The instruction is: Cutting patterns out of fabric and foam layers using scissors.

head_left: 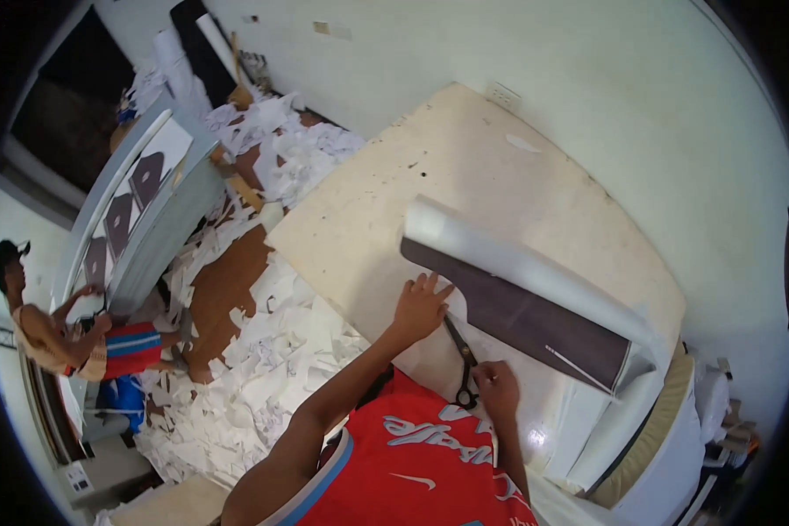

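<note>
My left hand [421, 309] lies flat with fingers spread at the near left end of a dark brown-purple sheet [522, 317] with a white edge. This sheet lies along a partly rolled whitish sheet [526, 263] on the pale tabletop [359, 210]. In my right hand [497, 386] is a pair of dark scissors [462, 351], held by the handles. Their blades point up and left toward my left hand, beside the white edge. Whether they touch it I cannot tell. A thin white strip [574, 365] sits near the dark sheet's right end.
Paper scraps [280, 351] cover much of the floor at the left. Another person [61, 333] stands at a second table [167, 228] with several dark cut pieces [118, 223]. A wall with a socket [503, 96] borders my table. Padded items [666, 421] lie at the right.
</note>
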A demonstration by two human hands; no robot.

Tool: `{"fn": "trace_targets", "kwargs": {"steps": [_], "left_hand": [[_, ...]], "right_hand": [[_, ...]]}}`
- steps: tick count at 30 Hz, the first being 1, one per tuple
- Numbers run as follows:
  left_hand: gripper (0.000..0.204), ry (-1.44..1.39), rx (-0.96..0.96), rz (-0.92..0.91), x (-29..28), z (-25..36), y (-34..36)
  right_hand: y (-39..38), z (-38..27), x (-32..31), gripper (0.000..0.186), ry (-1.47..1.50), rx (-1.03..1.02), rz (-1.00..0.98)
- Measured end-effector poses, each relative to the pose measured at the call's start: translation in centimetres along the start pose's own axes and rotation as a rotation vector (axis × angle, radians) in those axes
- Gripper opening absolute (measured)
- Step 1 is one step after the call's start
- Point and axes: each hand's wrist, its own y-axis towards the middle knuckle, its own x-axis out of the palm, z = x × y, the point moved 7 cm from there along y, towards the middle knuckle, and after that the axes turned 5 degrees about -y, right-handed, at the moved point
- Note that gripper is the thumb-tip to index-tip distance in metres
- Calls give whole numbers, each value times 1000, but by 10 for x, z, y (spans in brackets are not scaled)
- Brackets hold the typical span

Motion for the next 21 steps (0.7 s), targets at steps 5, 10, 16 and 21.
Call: {"fn": "trace_targets", "kwargs": {"steps": [5, 10, 16, 21], "left_hand": [[37, -92, -34, 46, 2, -9, 13], [46, -49, 1, 119, -11, -14, 19], [51, 85, 92, 111, -14, -12, 16], [59, 43, 98, 58, -1, -16, 9]], "right_hand": [[-38, -4, 14, 38, -126, -117, -29], [-82, 10, -19, 37, -144, -58, -13], [-105, 32, -20, 38, -310, 101, -169], [-116, 48, 3, 30, 468, 444, -360]]}}
